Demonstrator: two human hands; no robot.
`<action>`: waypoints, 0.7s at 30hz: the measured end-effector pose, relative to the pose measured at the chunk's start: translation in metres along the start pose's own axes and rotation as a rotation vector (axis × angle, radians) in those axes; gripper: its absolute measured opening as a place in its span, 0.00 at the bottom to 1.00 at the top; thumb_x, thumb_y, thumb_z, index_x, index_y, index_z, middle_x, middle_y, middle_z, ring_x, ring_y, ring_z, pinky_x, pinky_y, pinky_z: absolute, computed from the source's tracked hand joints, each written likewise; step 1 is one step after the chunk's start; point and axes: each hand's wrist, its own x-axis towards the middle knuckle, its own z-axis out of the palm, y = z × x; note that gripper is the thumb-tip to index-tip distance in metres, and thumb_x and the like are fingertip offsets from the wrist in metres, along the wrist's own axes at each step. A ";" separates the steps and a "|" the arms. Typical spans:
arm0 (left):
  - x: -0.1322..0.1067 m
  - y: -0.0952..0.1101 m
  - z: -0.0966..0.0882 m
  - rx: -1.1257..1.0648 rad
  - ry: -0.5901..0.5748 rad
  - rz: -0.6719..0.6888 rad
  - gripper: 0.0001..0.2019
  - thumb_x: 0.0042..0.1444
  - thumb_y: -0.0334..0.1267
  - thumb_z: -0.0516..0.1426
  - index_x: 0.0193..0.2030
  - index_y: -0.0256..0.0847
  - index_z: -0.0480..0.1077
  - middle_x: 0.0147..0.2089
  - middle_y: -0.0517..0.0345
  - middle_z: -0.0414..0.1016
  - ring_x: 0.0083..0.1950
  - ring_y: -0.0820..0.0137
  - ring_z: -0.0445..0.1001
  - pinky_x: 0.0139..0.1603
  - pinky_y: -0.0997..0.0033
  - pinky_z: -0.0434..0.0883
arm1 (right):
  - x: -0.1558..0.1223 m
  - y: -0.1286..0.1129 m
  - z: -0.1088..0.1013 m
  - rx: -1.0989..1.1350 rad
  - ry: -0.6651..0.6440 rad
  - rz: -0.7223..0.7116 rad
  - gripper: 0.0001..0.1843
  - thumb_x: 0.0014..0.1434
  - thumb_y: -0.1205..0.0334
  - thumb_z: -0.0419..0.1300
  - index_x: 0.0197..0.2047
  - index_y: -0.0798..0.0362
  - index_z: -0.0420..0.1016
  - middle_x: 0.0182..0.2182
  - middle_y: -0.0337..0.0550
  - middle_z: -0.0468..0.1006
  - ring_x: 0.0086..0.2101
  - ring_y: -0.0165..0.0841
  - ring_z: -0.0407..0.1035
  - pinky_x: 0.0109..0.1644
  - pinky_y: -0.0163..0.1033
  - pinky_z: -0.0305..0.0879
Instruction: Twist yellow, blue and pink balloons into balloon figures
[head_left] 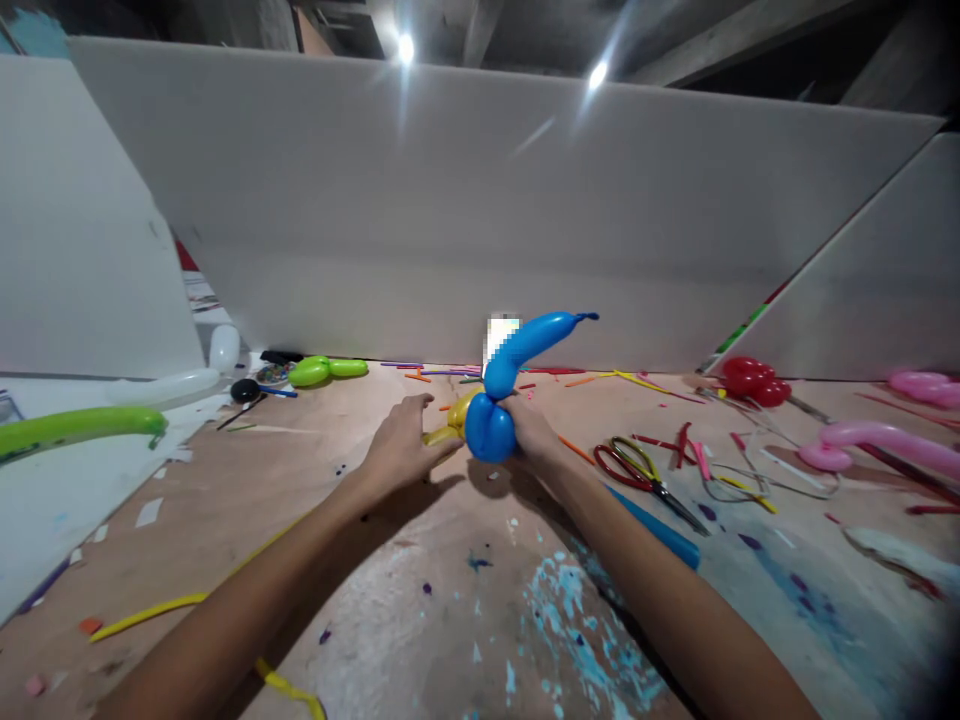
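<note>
1. A long lime-green balloon [82,430] lies across the white surface [45,540] beyond the left edge of the table [390,620].
2. A flat yellow strip [150,607] lies near the table's left edge, passing under the left forearm.
3. A black round object [244,391] sits by the table's far left corner, with a twisted lime-green balloon [311,372] to its right along the far edge.
4. The left hand [397,440] is partly open, thumb and fingers spread around the near end of a yellow balloon [464,411]; I cannot tell whether it pinches it.
5. The yellow balloon is pressed against the left side of a twisted blue balloon [493,432], held above the table's middle, its long segment slanting up and right to a thin tip.
6. The right hand [534,430] is curled closed on the blue balloon near the twist, its fingers mostly hidden behind.
7. Right of that hand lie scissors [659,488], blades towards the near right, and a blue tube-shaped object [664,535] partly behind the forearm.
8. A red balloon [752,381] rests near the far edge; a pink balloon [892,442] lies farther right.
</note>
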 end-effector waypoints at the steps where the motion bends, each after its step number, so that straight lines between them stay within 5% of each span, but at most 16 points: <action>1: -0.001 -0.003 0.002 0.098 -0.069 -0.002 0.37 0.51 0.56 0.57 0.63 0.35 0.58 0.56 0.38 0.69 0.54 0.49 0.69 0.51 0.53 0.67 | 0.004 -0.003 -0.006 0.016 0.033 0.021 0.12 0.50 0.54 0.54 0.37 0.51 0.67 0.26 0.37 0.73 0.29 0.33 0.68 0.31 0.36 0.66; 5: -0.006 -0.003 0.010 0.339 -0.274 0.069 0.24 0.55 0.43 0.52 0.59 0.41 0.63 0.48 0.42 0.74 0.47 0.50 0.74 0.43 0.56 0.68 | 0.007 -0.017 -0.023 0.012 0.007 0.050 0.12 0.50 0.56 0.55 0.38 0.51 0.67 0.28 0.38 0.74 0.30 0.33 0.68 0.33 0.37 0.65; 10: -0.006 0.009 -0.004 0.324 -0.212 0.029 0.22 0.52 0.41 0.54 0.55 0.43 0.64 0.46 0.46 0.76 0.44 0.53 0.75 0.41 0.61 0.68 | -0.014 -0.026 -0.009 -0.451 -0.207 -0.127 0.06 0.54 0.60 0.53 0.32 0.52 0.67 0.31 0.39 0.73 0.33 0.33 0.66 0.37 0.37 0.62; 14: -0.002 0.012 -0.017 0.172 -0.154 0.036 0.17 0.56 0.46 0.51 0.50 0.45 0.69 0.44 0.48 0.78 0.42 0.53 0.76 0.39 0.62 0.68 | -0.027 -0.021 0.009 -0.682 -0.171 -0.251 0.05 0.55 0.62 0.52 0.28 0.51 0.61 0.25 0.36 0.67 0.27 0.30 0.61 0.30 0.35 0.54; 21: -0.002 0.011 -0.011 -0.383 -0.078 0.176 0.13 0.49 0.36 0.58 0.42 0.41 0.74 0.38 0.50 0.79 0.36 0.60 0.75 0.36 0.65 0.71 | -0.035 -0.015 0.018 -0.769 -0.004 -0.475 0.03 0.55 0.65 0.54 0.29 0.52 0.65 0.25 0.39 0.70 0.27 0.32 0.63 0.32 0.37 0.55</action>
